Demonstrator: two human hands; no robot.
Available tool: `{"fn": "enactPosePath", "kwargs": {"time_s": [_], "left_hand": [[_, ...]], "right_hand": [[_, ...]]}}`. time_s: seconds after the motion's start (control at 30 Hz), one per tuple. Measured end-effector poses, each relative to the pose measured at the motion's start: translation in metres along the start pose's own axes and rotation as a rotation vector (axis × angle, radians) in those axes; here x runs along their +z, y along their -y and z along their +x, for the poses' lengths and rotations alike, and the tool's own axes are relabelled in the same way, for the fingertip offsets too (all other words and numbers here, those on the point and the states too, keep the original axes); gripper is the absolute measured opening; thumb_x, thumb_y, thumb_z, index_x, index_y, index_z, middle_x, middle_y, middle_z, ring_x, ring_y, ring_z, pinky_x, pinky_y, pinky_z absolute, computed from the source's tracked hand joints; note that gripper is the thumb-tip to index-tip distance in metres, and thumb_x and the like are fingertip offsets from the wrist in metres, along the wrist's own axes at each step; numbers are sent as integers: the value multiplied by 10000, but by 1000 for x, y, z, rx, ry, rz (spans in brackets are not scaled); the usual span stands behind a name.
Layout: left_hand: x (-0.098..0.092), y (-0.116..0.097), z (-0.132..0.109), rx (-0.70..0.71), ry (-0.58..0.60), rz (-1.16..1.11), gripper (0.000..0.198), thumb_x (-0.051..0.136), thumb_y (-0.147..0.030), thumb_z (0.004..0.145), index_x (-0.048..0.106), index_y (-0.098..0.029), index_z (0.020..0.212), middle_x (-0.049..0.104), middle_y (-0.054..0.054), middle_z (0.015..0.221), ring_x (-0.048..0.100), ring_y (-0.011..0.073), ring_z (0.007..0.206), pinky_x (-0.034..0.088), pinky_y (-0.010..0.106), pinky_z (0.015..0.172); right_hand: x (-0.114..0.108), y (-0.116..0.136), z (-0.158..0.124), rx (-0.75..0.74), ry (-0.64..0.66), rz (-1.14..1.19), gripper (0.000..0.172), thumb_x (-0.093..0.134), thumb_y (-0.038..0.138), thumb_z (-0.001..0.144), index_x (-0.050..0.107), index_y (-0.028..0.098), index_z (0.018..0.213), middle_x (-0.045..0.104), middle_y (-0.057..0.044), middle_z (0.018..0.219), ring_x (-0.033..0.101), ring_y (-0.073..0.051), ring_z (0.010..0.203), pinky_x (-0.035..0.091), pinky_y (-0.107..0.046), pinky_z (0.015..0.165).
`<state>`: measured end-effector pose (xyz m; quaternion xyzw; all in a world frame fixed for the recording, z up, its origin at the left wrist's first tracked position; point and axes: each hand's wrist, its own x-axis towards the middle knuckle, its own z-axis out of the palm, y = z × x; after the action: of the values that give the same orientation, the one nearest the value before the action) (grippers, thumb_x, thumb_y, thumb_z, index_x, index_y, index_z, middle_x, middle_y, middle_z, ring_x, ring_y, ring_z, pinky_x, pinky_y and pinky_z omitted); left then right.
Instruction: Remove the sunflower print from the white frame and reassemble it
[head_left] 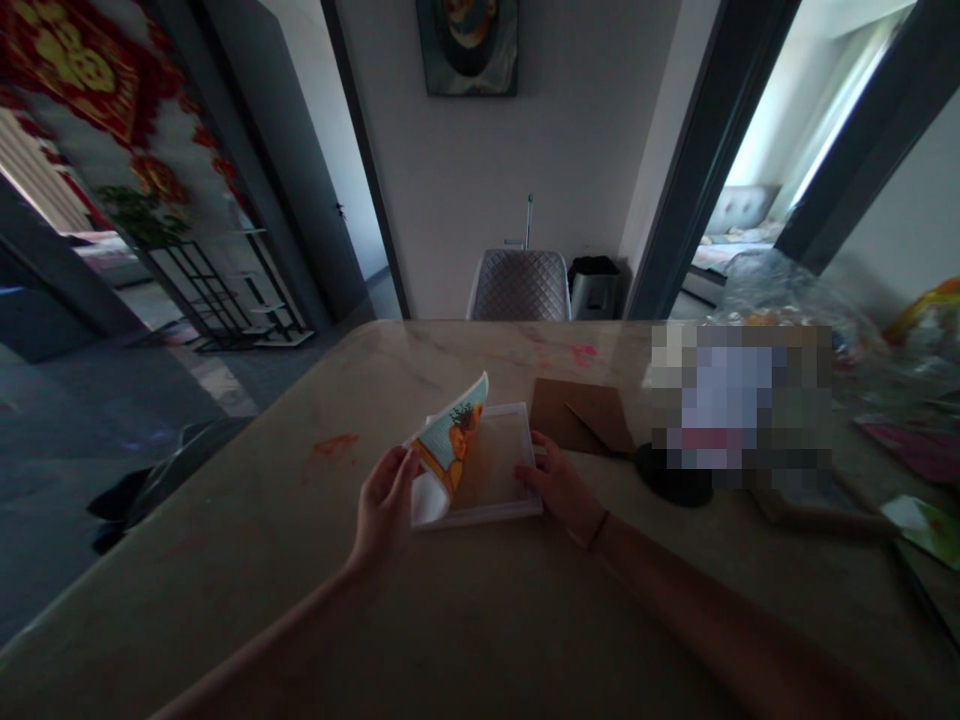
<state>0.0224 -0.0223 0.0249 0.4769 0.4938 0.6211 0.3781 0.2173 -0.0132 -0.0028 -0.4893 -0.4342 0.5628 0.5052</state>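
My left hand [386, 500] pinches the left edge of a printed picture sheet [454, 448], which shows an orange cartoon figure on pale blue. The sheet is curled and tilted above a white picture frame [495, 514] lying on the table. Around the right side of that frame my right hand [559, 485] is closed, thumb over the inner edge. Through the frame's opening a brownish surface shows. Just beyond my right hand lies a brown backing board [574, 405] with a flap on it.
A round black object [675, 480] stands right of the frame, beside a blurred-out patch. Clear plastic wrapping [795, 290] is heaped at the table's far right. A quilted chair [521, 285] is at the far edge. Red smears mark the table top [262, 560].
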Motion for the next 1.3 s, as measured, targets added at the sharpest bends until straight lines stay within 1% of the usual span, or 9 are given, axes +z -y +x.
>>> {"fn": "enactPosePath", "kwargs": {"time_s": [0.13, 0.23, 0.37, 0.5, 0.6, 0.7, 0.93, 1.1, 1.3], "left_hand": [[-17, -1, 16, 77, -134, -5, 259, 620, -420, 671, 577, -165, 680, 572, -17, 677, 558, 123, 677, 452, 221, 658], [-33, -5, 29, 51, -223, -67, 214, 637, -388, 650, 576, -186, 685, 595, -16, 709, 570, 128, 672, 467, 243, 661], [-48, -10, 41, -26, -329, -146, 146, 624, -313, 654, 572, -179, 683, 591, -15, 674, 544, 109, 581, 454, 220, 546], [-54, -6, 46, -85, -380, -99, 120, 588, -295, 680, 563, -178, 663, 509, -37, 548, 445, 74, 451, 357, 175, 407], [-55, -2, 46, -75, -371, -43, 155, 586, -311, 685, 535, -182, 615, 450, -46, 490, 383, 67, 405, 279, 168, 355], [-56, -1, 46, -55, -366, -13, 188, 588, -322, 683, 514, -181, 582, 434, -48, 476, 365, 63, 395, 262, 166, 347], [-55, 2, 44, -154, -330, -49, 149, 589, -318, 682, 571, -170, 682, 497, -47, 523, 446, 62, 414, 354, 141, 370], [-52, -3, 43, -247, -242, -189, 60, 555, -226, 696, 541, -172, 719, 613, -10, 680, 588, 121, 540, 494, 215, 455], [-48, -16, 43, -325, -170, -252, 61, 490, -143, 735, 548, -161, 740, 633, -9, 686, 606, 123, 524, 505, 221, 425]], "right_hand": [[-1, 0, 1, 4, 9, -27, 578, 556, 188, 673, 343, 171, 1211, 650, -55, 884, 619, -164, 701, 489, -291, 618], [-2, 0, 0, -16, 9, -68, 594, 552, 202, 677, 339, 148, 1228, 641, -77, 918, 615, -174, 755, 485, -298, 650], [-1, -1, -1, -62, 14, -124, 564, 531, 249, 703, 358, 151, 1231, 630, -77, 940, 609, -173, 783, 475, -286, 645], [-2, 0, -3, -167, -37, -334, 516, 481, 335, 760, 405, 131, 1228, 618, -41, 795, 582, -164, 709, 443, -285, 635], [-6, 2, -4, -225, -140, -540, 535, 479, 350, 767, 423, 106, 1240, 593, -28, 743, 549, -154, 661, 419, -286, 641], [-9, 3, -5, -241, -169, -638, 464, 465, 332, 778, 482, 142, 1201, 585, -14, 721, 534, -140, 645, 407, -277, 656], [-11, 0, -3, -310, -180, -658, 370, 488, 309, 760, 535, 180, 1103, 576, -22, 769, 526, -157, 692, 403, -295, 697], [-13, -5, 1, -365, -222, -638, 314, 481, 306, 757, 555, 182, 1036, 549, -24, 783, 519, -166, 722, 411, -310, 721], [-13, -8, 3, -344, -224, -632, 305, 474, 297, 760, 548, 182, 1032, 540, -17, 772, 511, -156, 684, 404, -305, 706]]}}
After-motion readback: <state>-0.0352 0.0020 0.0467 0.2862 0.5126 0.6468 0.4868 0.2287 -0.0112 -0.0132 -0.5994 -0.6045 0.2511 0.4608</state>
